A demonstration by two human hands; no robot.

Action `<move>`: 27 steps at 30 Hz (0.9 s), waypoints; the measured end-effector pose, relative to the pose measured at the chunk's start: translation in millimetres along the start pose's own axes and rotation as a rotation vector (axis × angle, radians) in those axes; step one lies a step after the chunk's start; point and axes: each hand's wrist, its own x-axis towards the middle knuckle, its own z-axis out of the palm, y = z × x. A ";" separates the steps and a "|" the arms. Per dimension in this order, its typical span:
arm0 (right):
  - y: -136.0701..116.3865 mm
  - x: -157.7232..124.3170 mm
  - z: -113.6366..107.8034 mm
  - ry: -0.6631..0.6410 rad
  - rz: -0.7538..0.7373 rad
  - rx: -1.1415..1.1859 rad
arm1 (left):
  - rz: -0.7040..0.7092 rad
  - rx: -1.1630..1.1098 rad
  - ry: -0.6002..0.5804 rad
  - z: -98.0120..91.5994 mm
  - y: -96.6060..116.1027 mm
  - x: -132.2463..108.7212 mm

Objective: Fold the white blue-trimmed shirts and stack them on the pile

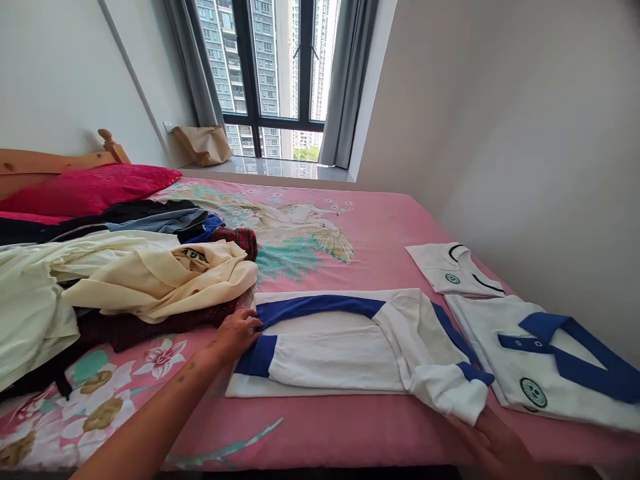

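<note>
A white shirt with blue trim (330, 357) lies partly folded on the bed in front of me, its sleeves laid across the body. My left hand (239, 331) is closed on the blue band at the shirt's left edge, fingertips pinching the cloth. At the lower right, my right hand (493, 440) grips the bunched white fabric near a blue-edged part; some of its fingers are hidden under the cloth. Just right of it rests a folded white polo shirt with a blue collar (530, 360) and a round green badge.
A heap of loose clothes, topped by a cream garment (165, 280), covers the bed's left side. Behind the polo lies a folded white T-shirt (453, 263). A red pillow (100, 187) is by the wooden headboard (55, 162). A paper bag (204, 145) stands on the windowsill.
</note>
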 end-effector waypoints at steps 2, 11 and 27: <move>-8.7 -3.3 0.1 -0.118 -0.129 -0.051 | -0.007 0.034 -0.002 1.2 -3.0 3.2; -46.9 21.9 3.2 0.056 -0.322 -0.069 | 0.074 -0.069 0.134 -5.9 58.1 15.4; -69.7 28.5 5.3 -0.193 -0.610 -0.260 | 0.290 0.006 0.020 25.7 211.6 -9.0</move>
